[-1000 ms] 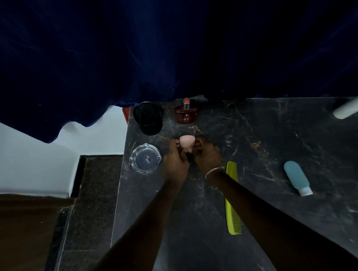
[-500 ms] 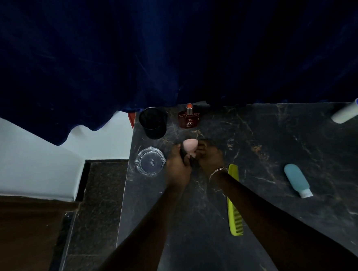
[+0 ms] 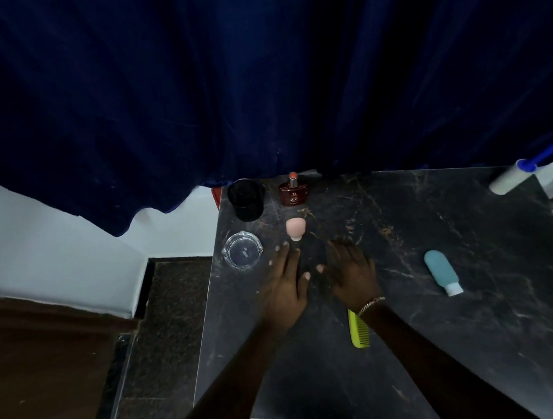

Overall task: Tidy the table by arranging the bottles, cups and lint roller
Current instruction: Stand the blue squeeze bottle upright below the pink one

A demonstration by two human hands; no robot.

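Observation:
A small pink bottle stands cap-down on the dark marble table, just beyond my fingertips. My left hand hovers flat with fingers spread, holding nothing. My right hand is beside it, also spread and empty. At the back left stand a black cup and a dark red perfume bottle. A clear glass dish sits left of my left hand. A teal bottle lies on its side at the right. The white lint roller with a blue handle lies at the far right corner.
A yellow-green comb lies under my right wrist. A dark blue curtain hangs behind the table. The table's left edge drops to a dark floor and a white wall base.
Both hands have let go of the pink bottle and pulled back toward me, fingers spreading. The pink bottle now stands alone on the table.

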